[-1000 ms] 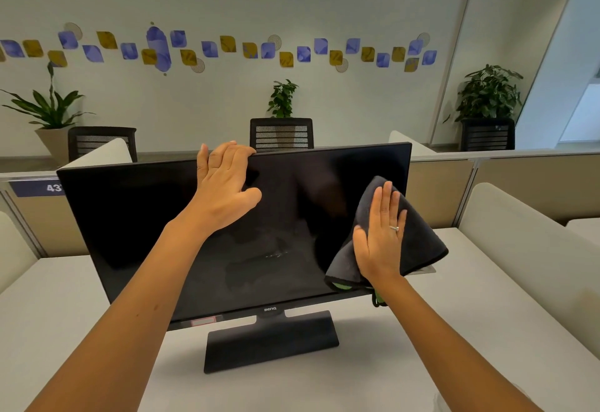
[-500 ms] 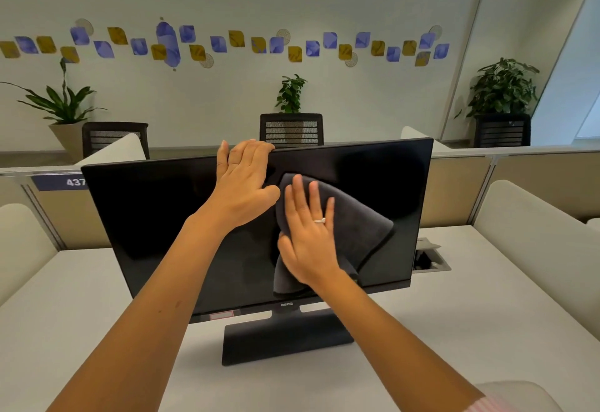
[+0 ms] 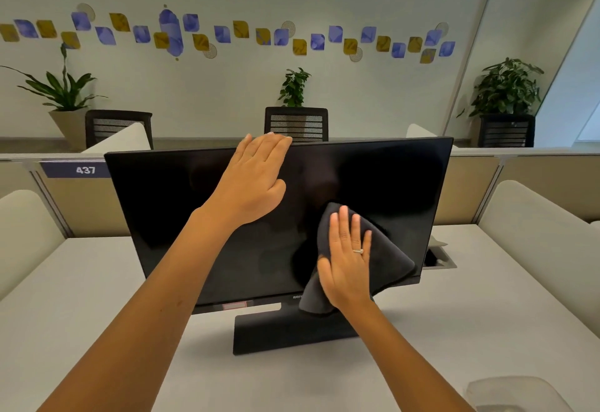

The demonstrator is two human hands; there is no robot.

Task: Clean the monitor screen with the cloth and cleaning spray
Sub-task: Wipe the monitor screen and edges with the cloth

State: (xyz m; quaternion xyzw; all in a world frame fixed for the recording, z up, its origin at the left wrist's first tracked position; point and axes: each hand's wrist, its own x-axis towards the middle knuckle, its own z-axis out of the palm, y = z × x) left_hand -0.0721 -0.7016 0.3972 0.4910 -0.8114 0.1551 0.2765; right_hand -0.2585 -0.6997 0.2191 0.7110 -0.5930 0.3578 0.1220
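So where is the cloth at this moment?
In the head view, the dark cloth is pressed flat against the lower right part of the monitor screen under the right hand, its bottom corner hanging over the lower bezel.

Black monitor (image 3: pixel 194 216) with black stand (image 3: pixel 279 333), on a pale grey desk (image 3: pixel 81 298); dark charcoal cloth (image 3: pixel 386 255) on the screen; silver ring (image 3: pixel 358 251); blue label (image 3: pixel 78 169) with white numerals 437; blue and mustard-yellow leaf-shaped decals (image 3: pixel 227 34) in a wavy band on the off-white wall; green plants (image 3: pixel 293 86); beige partition panels (image 3: pixel 470 184); black slatted chair (image 3: pixel 296 125)
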